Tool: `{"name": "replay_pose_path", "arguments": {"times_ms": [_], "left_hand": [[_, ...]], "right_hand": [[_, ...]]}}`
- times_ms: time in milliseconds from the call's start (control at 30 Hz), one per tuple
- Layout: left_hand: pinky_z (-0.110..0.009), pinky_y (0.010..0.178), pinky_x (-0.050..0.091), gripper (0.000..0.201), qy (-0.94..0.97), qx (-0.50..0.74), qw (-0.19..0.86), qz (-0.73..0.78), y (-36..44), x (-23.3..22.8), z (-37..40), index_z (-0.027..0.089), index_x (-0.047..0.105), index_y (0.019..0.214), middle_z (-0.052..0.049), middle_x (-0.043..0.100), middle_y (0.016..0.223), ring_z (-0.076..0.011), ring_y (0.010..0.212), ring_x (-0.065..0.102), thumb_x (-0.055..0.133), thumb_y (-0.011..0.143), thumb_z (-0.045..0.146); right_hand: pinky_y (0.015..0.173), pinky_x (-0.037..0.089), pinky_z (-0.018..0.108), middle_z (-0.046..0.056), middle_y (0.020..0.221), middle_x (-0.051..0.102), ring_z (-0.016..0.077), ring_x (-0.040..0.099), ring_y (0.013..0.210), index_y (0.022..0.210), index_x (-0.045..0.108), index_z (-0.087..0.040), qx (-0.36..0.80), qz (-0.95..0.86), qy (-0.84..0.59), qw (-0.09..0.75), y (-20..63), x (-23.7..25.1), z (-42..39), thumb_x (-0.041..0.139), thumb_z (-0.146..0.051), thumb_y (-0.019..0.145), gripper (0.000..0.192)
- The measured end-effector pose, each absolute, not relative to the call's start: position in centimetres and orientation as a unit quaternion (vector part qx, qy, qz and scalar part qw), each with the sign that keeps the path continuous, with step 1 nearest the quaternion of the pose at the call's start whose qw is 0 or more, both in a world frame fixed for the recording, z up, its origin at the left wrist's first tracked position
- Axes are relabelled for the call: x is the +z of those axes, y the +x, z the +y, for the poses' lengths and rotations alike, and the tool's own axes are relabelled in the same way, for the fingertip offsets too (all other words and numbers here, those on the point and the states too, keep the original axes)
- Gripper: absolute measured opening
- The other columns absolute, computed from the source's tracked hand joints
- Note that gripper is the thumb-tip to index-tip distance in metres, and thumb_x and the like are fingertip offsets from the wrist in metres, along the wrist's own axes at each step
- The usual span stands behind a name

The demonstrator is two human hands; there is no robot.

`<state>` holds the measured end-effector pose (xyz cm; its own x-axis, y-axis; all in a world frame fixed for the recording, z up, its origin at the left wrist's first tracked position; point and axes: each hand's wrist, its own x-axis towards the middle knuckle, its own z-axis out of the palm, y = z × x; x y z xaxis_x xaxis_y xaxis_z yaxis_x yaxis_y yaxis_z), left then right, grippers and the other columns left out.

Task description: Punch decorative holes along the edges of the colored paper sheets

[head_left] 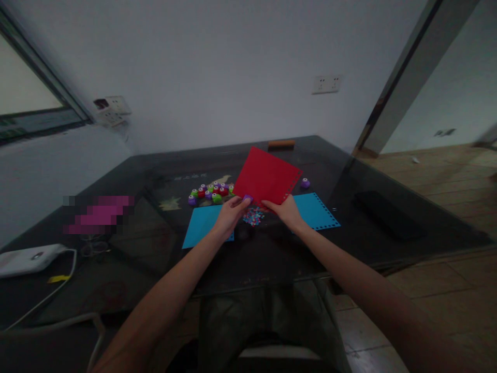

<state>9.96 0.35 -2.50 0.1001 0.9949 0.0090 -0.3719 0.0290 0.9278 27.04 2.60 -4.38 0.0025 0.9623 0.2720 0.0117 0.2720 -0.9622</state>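
Note:
A red foam sheet (266, 176) with punched holes along one edge is lifted above the dark glass table (388, 243). My right hand (286, 210) grips its lower edge. My left hand (231, 211) holds a small purple craft punch (247, 198) clamped onto the sheet's lower left corner. Under the hands lies a small pile of coloured punched bits (253, 216). Two blue sheets lie flat, one to the left (202, 224) and one to the right (316, 210) with punched edges.
Several small punches in green, red and purple (209, 192) cluster behind the left blue sheet; one purple punch (305, 183) sits to the right. A white device with a cable (29, 259) lies at the left edge. A dark flat object (382, 215) rests on the right.

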Motion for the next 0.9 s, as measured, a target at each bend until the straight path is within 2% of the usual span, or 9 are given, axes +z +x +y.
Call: {"name": "replay_pose_path", "arguments": {"times_ms": [233,533,767,900], "left_hand": [[-0.025,0.071,0.045,0.029,0.425,0.557,0.605,0.379,9.9,-2.5,0.3,0.014,0.066,0.081,-0.004,0.066,0.082,-0.0126,0.074,0.059,0.079,0.061,0.03],[-0.025,0.07,0.045,0.027,0.435,0.561,0.589,0.388,9.9,-2.5,0.3,0.015,0.067,0.08,-0.005,0.067,0.085,-0.0137,0.074,0.06,0.078,0.061,0.03],[-0.025,0.071,0.045,0.026,0.434,0.57,0.584,0.382,10.1,-2.6,0.3,0.014,0.067,0.079,-0.004,0.067,0.083,-0.0132,0.074,0.059,0.078,0.062,0.03],[-0.025,0.071,0.045,0.026,0.439,0.576,0.575,0.381,10.1,-2.8,0.3,0.015,0.067,0.078,-0.004,0.067,0.083,-0.014,0.075,0.059,0.078,0.062,0.032]], "right_hand": [[0.077,0.056,0.043,0.009,0.093,0.071,0.0243,0.069,0.079,0.091,0.064,-0.017,0.438,-0.556,-0.422,0.566,26.9,-4.0,2.2,0.075,-0.03,0.062,0.034],[0.076,0.056,0.042,0.009,0.093,0.071,0.0235,0.069,0.079,0.092,0.064,-0.017,0.439,-0.554,-0.417,0.571,26.8,-3.7,2.0,0.075,-0.028,0.062,0.033],[0.085,0.053,0.043,0.009,0.092,0.072,0.0245,0.067,0.091,0.088,0.064,-0.017,0.394,-0.573,-0.439,0.569,26.8,-2.7,1.5,0.074,-0.025,0.063,0.029],[0.085,0.053,0.042,0.009,0.095,0.071,0.0239,0.066,0.091,0.094,0.064,-0.016,0.395,-0.577,-0.441,0.564,26.8,-2.9,1.6,0.074,-0.025,0.064,0.033]]}}
